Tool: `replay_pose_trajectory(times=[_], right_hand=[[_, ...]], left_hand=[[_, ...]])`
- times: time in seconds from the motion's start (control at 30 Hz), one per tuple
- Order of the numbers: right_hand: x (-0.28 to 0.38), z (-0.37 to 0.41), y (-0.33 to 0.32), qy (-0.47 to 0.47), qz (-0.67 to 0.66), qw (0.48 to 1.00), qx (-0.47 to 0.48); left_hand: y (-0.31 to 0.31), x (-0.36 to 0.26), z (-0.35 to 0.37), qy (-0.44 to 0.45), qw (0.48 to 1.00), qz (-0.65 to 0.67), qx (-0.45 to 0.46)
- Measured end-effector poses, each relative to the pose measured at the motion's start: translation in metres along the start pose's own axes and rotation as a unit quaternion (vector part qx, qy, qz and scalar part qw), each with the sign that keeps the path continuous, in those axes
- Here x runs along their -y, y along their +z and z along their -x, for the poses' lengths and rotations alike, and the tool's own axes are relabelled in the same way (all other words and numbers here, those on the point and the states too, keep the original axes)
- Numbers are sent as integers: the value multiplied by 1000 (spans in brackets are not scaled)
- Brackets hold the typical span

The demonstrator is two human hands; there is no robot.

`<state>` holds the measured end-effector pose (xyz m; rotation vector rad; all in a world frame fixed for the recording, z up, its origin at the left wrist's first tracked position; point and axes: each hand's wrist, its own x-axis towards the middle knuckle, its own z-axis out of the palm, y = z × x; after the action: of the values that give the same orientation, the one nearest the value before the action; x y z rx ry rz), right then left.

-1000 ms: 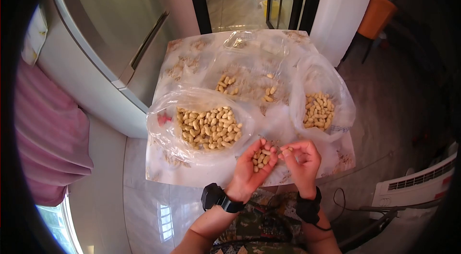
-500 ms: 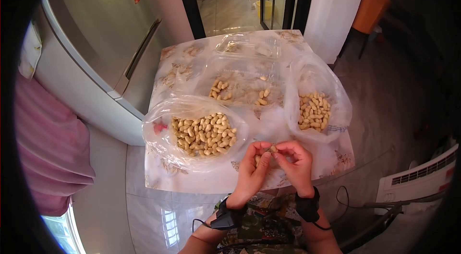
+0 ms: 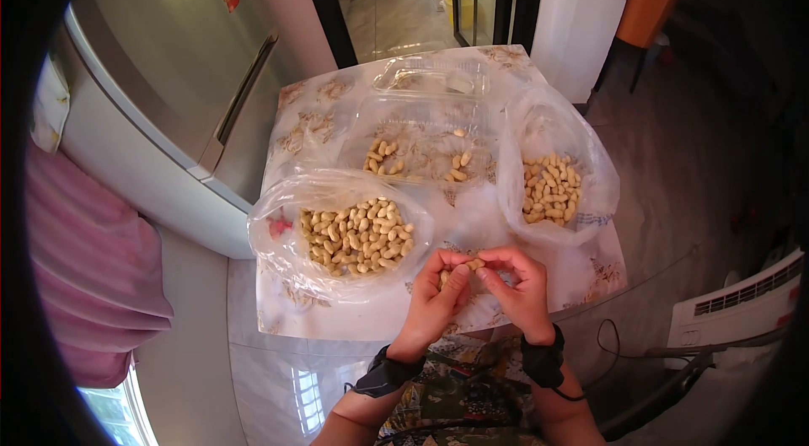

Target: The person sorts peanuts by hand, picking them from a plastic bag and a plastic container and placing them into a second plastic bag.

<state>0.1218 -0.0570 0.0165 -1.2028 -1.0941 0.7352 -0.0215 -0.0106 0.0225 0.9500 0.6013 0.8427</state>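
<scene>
1. Centrally, above the near edge of the table, a peanut lies between the fingertips of both hands.
2. Left hand: curled, pinching the peanut, further peanuts against its fingers.
3. Right hand: thumb and fingers drawn narrowly together on the same peanut.
4. Left bag: toward the near left corner; right bag: along the right edge; clear container: nearer the far edge.

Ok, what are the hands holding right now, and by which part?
The left hand and right hand pinch one peanut between them, seemingly by its opposite ends. More peanuts sit in the left hand, partly hidden.
</scene>
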Motion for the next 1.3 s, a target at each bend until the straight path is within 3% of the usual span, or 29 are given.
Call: replay_pose_trajectory(times=[1.3], right_hand=[[-1,-1,0,-9,29,999,11]], left_hand=[[-4,-2,-1,-18,998,62,18]])
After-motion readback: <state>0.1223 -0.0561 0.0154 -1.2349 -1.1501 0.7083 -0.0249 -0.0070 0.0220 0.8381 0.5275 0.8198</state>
